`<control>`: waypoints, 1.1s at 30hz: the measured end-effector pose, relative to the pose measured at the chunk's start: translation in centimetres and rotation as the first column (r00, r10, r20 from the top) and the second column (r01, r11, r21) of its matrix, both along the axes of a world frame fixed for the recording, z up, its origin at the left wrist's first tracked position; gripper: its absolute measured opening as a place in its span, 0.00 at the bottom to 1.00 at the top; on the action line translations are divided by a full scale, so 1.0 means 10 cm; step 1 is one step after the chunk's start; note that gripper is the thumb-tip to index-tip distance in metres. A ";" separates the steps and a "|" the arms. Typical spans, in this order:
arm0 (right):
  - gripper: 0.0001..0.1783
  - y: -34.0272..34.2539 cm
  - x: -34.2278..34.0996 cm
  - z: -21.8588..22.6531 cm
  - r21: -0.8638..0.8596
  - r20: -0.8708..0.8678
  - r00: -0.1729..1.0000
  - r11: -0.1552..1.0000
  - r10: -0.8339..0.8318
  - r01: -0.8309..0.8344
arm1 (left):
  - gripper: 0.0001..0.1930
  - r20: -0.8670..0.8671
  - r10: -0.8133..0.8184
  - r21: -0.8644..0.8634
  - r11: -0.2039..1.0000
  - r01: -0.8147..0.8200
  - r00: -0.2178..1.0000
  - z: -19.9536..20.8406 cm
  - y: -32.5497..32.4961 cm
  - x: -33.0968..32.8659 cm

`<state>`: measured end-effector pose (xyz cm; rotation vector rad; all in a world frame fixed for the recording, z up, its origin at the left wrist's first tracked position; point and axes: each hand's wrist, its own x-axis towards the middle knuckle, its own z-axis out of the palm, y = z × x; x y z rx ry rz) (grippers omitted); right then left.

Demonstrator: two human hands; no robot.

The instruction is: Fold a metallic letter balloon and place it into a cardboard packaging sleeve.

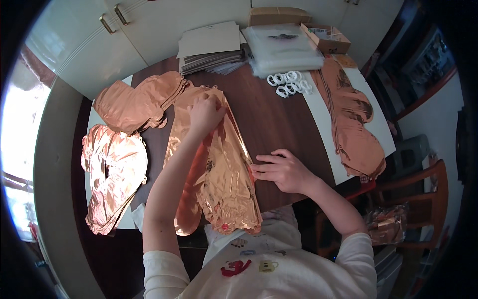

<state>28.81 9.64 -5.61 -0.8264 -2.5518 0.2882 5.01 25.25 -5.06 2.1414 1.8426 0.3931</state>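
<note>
In front of me a stack of flat, uninflated rose-gold foil balloons runs from mid-table to the near edge by my shirt. My left hand is at its far end, its bent fingers closed on the foil; the fingertips are partly hidden. Beside the stack's right edge is my right hand. Its fingers are stretched out and slightly apart, and the tips meet the foil edge. Under my left forearm, a narrower foil strip shows along the stack's left side.
More foil balloons lie in piles at the far left, near left and right. Along the back are a stack of cards, clear plastic bags, white rings and a small open box. A wooden chair stands right.
</note>
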 end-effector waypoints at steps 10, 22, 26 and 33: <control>0.18 -0.01 0.00 0.02 -0.004 0.031 0.999 1.000 -0.017 0.017 | 0.22 -0.350 -0.419 0.356 0.768 0.533 0.838 0.04 -0.87 0.19; 0.17 -0.01 0.00 0.00 0.000 0.020 1.000 1.000 -0.019 0.019 | 0.46 -0.374 -0.373 0.205 0.860 0.468 0.849 0.06 -0.41 0.04; 0.18 -0.01 -0.01 0.02 0.002 0.034 0.999 1.000 -0.011 0.011 | 0.60 -0.414 -0.377 0.154 0.868 0.472 0.828 0.08 -0.22 0.00; 0.19 0.19 0.02 0.01 -0.114 -0.036 0.998 0.992 0.053 -0.056 | 0.69 -0.460 -0.392 -0.022 0.902 0.431 0.796 0.17 -0.12 0.07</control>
